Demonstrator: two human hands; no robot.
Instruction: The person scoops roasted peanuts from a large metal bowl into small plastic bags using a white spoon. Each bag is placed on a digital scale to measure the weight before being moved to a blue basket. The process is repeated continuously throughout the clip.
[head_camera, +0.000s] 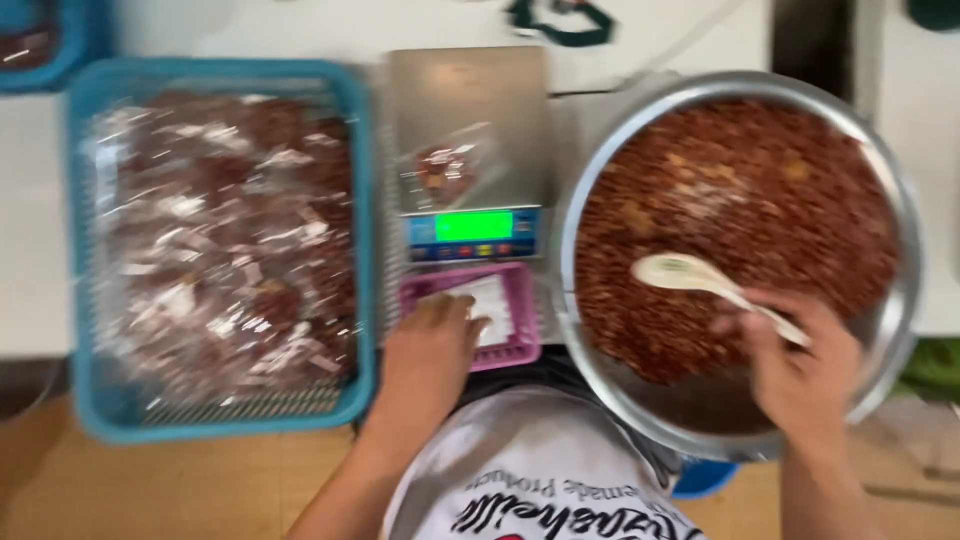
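Observation:
My right hand (800, 365) grips the handle of a white plastic spoon (685, 273) held over a large round metal basin (905, 300) full of a reddish-brown crumbly mix (740, 200). My left hand (432, 345) rests on the small pink basket (520, 345), fingers on the clear empty bags (492, 305) inside it. Behind the basket stands a digital scale (470, 110) with a lit green display (473, 225). A small clear bag holding some of the brown mix (450, 170) lies on the scale's steel plate.
A blue plastic basket (220, 72) at the left is heaped with several filled clear bags (225, 230). Another blue container (60, 40) shows at the top left corner. White tabletop (30, 250) lies under everything; wooden floor (180, 490) is below.

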